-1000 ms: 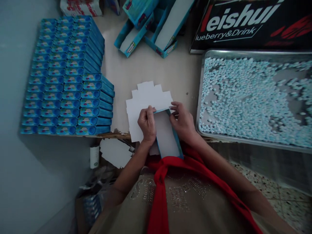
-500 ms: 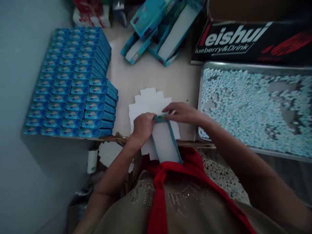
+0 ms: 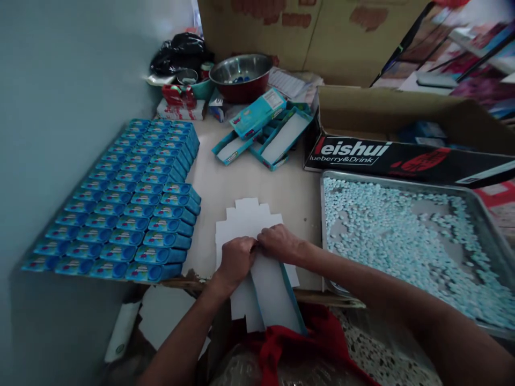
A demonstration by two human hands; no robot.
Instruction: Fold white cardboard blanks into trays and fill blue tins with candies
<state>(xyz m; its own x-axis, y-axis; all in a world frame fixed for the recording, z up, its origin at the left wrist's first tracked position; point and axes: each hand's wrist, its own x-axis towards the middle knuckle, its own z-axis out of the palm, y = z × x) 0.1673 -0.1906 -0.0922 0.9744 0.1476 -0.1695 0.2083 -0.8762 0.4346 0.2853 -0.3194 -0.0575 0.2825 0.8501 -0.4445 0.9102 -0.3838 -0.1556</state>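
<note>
One open blue box (image 3: 276, 297) with a white inside is held over the front edge of the desk (image 3: 261, 179), its far end pinched by the curled fingers of the left hand (image 3: 237, 256) and the right hand (image 3: 278, 240), set side by side. A white card (image 3: 246, 217) with stepped edges is partly covered by it. Blue boxes (image 3: 129, 206) are stacked leftward; pale pieces (image 3: 374, 241) are spread across a metal tray (image 3: 446, 244) rightward.
</note>
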